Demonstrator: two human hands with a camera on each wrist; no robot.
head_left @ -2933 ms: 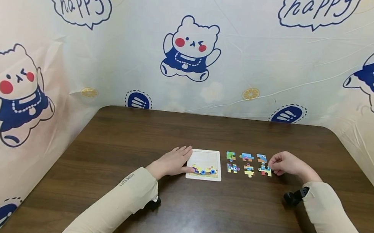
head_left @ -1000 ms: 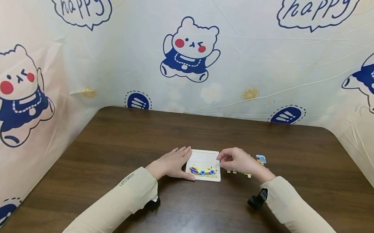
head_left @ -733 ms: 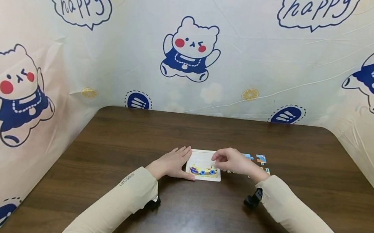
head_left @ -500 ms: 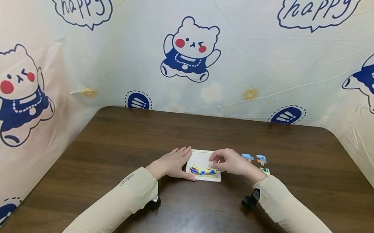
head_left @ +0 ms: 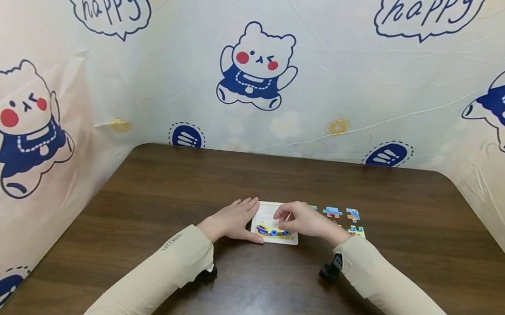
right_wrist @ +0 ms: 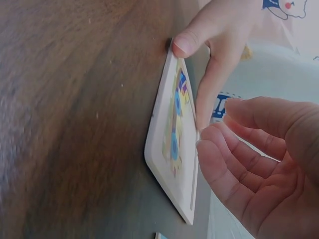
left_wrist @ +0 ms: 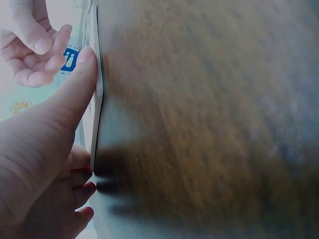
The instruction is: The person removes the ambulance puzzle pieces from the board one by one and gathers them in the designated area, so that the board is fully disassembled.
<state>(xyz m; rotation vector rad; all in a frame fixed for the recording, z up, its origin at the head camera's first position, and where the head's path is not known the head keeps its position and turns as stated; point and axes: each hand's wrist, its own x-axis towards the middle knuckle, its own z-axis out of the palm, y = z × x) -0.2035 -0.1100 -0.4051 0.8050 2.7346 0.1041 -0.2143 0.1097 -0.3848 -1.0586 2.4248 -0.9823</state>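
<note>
1. On the wood-grain table (head_left: 246,297), the jigsaw tray (head_left: 267,211) was touched at seven o'clock by the left hand (head_left: 232,221), fingers outstretched.
2. Above it the right hand (head_left: 302,219) was held, loosely curled, thumb and fingertips parted.
3. Jigsaw pieces (head_left: 332,212) were spread towards three o'clock.

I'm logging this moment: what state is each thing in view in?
White rectangular puzzle tray: flat on the dark brown wooden-looking table, partly filled.
Yellow and blue vehicle picture: along the tray's near side.
Loose multicoloured puzzle pieces: outside the tray, partly hidden.
Left hand: touching the tray, thumb over its near left corner.
Right hand: loosely curled over the tray, no piece visible in it.
Pale printed cloth backdrop: hanging, creased.
</note>
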